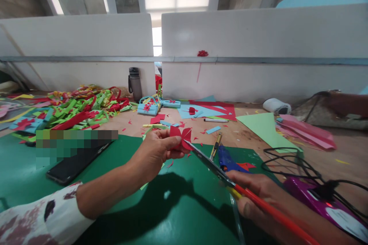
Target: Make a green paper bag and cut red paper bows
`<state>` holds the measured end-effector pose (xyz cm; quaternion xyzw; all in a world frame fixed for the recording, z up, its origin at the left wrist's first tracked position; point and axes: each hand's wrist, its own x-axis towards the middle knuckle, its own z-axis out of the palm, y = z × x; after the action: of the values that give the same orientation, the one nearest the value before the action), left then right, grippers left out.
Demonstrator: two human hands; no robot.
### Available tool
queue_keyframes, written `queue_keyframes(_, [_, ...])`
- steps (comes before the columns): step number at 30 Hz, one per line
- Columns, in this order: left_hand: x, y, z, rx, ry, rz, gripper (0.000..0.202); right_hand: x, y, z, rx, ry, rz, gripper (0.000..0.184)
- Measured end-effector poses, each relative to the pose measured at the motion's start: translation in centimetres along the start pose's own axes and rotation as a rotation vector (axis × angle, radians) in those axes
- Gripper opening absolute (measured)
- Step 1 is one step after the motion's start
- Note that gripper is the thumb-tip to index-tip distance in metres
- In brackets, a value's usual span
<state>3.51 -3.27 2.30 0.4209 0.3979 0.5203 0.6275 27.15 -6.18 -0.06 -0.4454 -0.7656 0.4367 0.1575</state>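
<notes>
My left hand (pixel 153 151) pinches a small red paper flower (pixel 184 138) by its left side, above a green cutting mat (pixel 120 203). The flower's petals are notched along the top. My right hand (pixel 255 193) grips scissors (pixel 214 168) with long metal blades and a red and yellow handle. The blade tips touch or nearly touch the flower's lower middle. Small red offcuts lie beneath and behind the flower. A yellow craft knife (pixel 216 143) and a blue glue gun (pixel 225 157) lie just past the scissors.
Left lie a black phone (pixel 76 164) and a heap of green and red paper strips (pixel 83 111). A dark bottle (pixel 135 84) and a blue paper bag (pixel 148 108) stand at the back. Right are green paper (pixel 260 128), black cable (pixel 290 160) and a purple power strip (pixel 324 206).
</notes>
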Motion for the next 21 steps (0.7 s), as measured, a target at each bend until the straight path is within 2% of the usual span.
queue_keyframes(7, [0.0,-0.5,0.0,-0.058,-0.013,0.007,0.009,-0.1,-0.5,-0.4,-0.036,0.023,-0.027,0.030])
queue_keyframes(14, [0.1,-0.8,-0.1,-0.050,0.018,0.005,0.007,0.2,0.8,0.2,0.044,0.011,-0.116,0.043])
queue_keyframes(21, [0.1,-0.4,-0.6,0.044,0.004,0.010,0.010,-0.2,0.2,-0.4,0.095,-0.073,-0.161,0.046])
